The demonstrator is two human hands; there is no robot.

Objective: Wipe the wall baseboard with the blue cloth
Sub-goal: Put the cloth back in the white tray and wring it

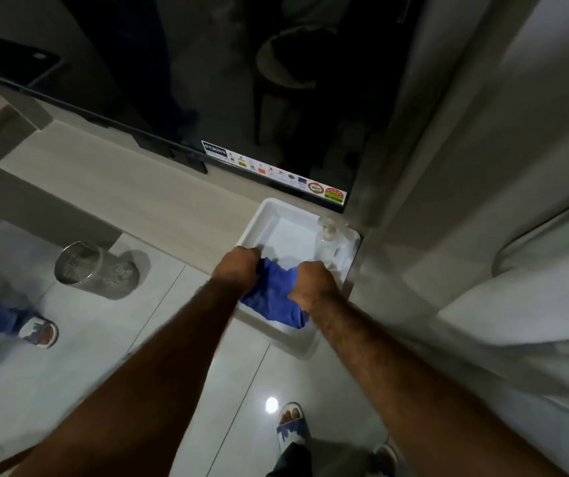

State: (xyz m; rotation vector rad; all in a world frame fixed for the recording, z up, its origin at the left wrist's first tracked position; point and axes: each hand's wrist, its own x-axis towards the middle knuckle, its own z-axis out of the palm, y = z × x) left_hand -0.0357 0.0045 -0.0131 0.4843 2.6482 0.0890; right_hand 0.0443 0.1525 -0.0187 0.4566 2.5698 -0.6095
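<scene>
A blue cloth [274, 296] hangs bunched between both hands over a white plastic tray [277, 215] that sits on a light wooden shelf. My left hand [238, 266] grips the cloth's left end and my right hand [312, 285] grips its right end, both fists closed. The cloth's lower part droops onto the tray's near rim. I cannot make out a baseboard in this dim, blurred view; grey wall panels [448, 166] rise to the right.
A clear bottle [327, 241] stands in the tray's far right corner. A large black TV [241, 80] sits on the shelf behind. A metal mesh bin [95, 268] stands on the tiled floor at left, near another person's sandalled foot [40, 332]. My own foot [290, 421] is below.
</scene>
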